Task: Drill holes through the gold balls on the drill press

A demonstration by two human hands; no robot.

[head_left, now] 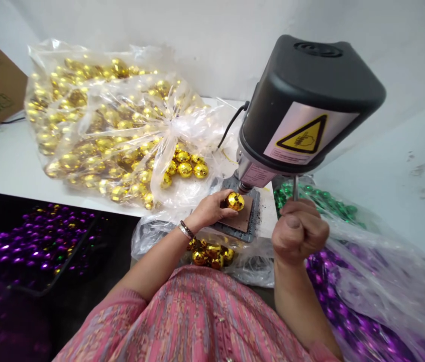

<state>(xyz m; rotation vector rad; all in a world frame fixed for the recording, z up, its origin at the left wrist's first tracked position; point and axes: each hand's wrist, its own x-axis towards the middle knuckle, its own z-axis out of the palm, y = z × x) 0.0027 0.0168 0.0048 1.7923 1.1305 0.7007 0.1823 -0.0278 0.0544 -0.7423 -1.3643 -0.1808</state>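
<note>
A clear plastic bag (95, 125) knotted at the neck held a heap of gold mirrored balls (80, 151), and a black tray (70, 266) held purple ones. At the right, loose plastic sheeting (382, 281) lay over purple and green balls. More gold balls (208, 254) sat in a small cluster below the bench drill (306, 100). The left hand (208, 210), fingers curled, gripped one faceted gold ball (235, 201) just above the brown pad (240, 218) on the drill's base. The right hand (299, 232) was closed in a fist around a thin metal rod (294, 187).
</note>
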